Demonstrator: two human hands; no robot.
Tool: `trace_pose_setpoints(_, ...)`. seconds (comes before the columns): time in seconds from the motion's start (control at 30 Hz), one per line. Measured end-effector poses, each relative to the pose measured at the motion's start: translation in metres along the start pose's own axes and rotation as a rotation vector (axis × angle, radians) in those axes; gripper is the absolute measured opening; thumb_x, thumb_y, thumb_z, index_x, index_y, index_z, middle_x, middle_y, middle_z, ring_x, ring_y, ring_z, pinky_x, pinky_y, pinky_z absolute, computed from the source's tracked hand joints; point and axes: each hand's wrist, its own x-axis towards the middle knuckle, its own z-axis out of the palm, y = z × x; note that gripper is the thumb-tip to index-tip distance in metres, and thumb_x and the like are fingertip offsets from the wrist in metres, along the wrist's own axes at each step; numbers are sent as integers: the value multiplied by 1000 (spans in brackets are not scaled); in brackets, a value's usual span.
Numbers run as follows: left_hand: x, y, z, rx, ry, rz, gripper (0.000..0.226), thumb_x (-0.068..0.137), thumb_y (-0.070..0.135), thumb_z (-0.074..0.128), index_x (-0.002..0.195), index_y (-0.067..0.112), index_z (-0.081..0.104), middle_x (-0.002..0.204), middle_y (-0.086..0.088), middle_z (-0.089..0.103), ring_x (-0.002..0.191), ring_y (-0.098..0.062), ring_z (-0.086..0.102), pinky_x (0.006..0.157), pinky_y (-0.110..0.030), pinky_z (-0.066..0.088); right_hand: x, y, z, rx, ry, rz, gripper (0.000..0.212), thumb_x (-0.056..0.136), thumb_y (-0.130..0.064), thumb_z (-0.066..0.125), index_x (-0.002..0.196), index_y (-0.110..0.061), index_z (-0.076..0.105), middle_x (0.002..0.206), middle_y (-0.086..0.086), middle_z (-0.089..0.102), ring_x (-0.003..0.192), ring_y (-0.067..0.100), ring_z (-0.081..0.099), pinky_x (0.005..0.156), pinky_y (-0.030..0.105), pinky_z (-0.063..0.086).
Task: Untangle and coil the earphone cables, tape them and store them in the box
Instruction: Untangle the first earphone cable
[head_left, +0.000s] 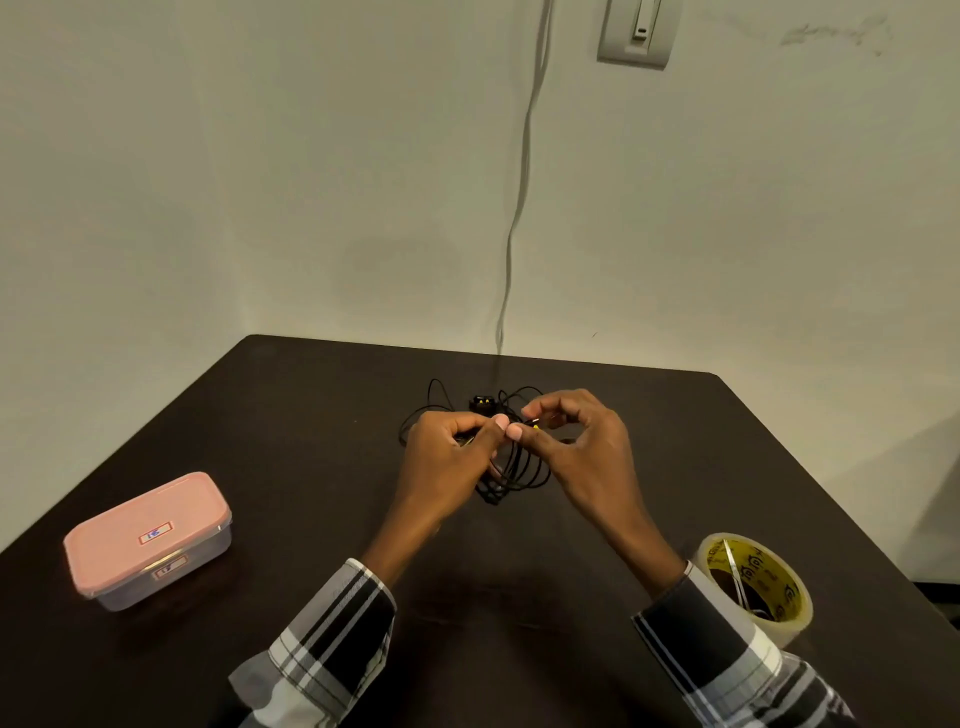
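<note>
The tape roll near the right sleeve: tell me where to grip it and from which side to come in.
Grip the tape roll across its ring wall, thumb inside the open core and fingers on the clear outer band. It stands tilted with the core facing up and toward the left, so come from above. The right hand is nearer, but it is now pinching the earphone cables, so it would probably have to let go first.

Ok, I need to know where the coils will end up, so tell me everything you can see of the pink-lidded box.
The box is a small rectangular container with rounded corners, a pink lid and a clear, plastic-looking body. The lid is on and looks closed. A small label with a red border sits on the lid and another on the near side wall; their print is too small to read. It stands flat on the dark table, near its left edge, turned at an angle. Neither hand touches it, and what is inside cannot be seen.
</note>
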Motion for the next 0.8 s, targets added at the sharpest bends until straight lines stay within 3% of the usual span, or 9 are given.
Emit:
trace_pose_setpoints(0.1, -2, 0, 2, -90, 16, -57, 22, 94, 21, 64, 80, 10, 77, 61, -5, 67, 55, -17, 68, 62, -41, 56, -1, 1, 6, -105, 77, -58, 22, 74, -29, 85, 90, -23, 71, 84, -12, 62, 76, 1, 58, 64, 12, 42)
trace_pose_setpoints(0.2, -4, 1, 2, -122, 29, -75, 23, 95, 22, 63, 80, 13, 78, 61, -5, 69, 60, -19, 70, 68, -44, 58, -3, -2, 12, -107, 130, 20, 28, 75, -34, 84, 92, -26, 64, 71, -11, 63, 63, 4, 60, 56, 21, 48)
trace_pose_setpoints(0.27, -5, 1, 2, -105, 35, -78, 24, 95, 24, 62, 79, 15, 77, 62, -4, 70, 63, -19, 71, 71, -44, 58, -4, -1, 15, -81, 140, 44, 20, 77, -34, 83, 87, -25, 67, 69, -12, 66, 63, 4, 63, 55, 22, 51)
trace_pose_setpoints(0.4, -6, 0, 4, -60, 45, -77, 26, 95, 26, 62, 75, 18, 77, 64, -5, 71, 67, -26, 69, 64, -39, 54, -10, -2, 22, 33, 105, 86, 6, 86, -23, 75, 92, -22, 77, 82, -14, 73, 78, -3, 68, 64, 9, 49)
trace_pose_setpoints(0.57, -6, -4, 4, -71, 36, -117, 25, 94, 24, 63, 75, 17, 78, 65, -7, 71, 62, -22, 65, 56, -35, 48, -20, 0, 28, 174, -36, 94, 21, 95, -26, 65, 111, -17, 75, 101, -9, 75, 94, -2, 69, 77, 11, 52)
trace_pose_setpoints(0.7, -5, -1, 2, -168, 43, -240, 18, 92, 16, 63, 85, 15, 80, 75, -2, 76, 75, -13, 71, 59, -18, 51, -26, 7, 31, 154, -128, 53, 32, 92, -21, 69, 124, -17, 69, 116, -10, 70, 105, -2, 64, 83, 9, 49)
trace_pose_setpoints(0.8, -5, 2, 1, -233, 50, -306, 21, 92, 14, 63, 80, 11, 80, 73, -5, 76, 69, -11, 68, 57, -20, 48, -27, 11, 30, 102, -182, -33, 47, 85, -17, 75, 130, -15, 64, 119, -8, 68, 107, 2, 62, 90, 12, 48)
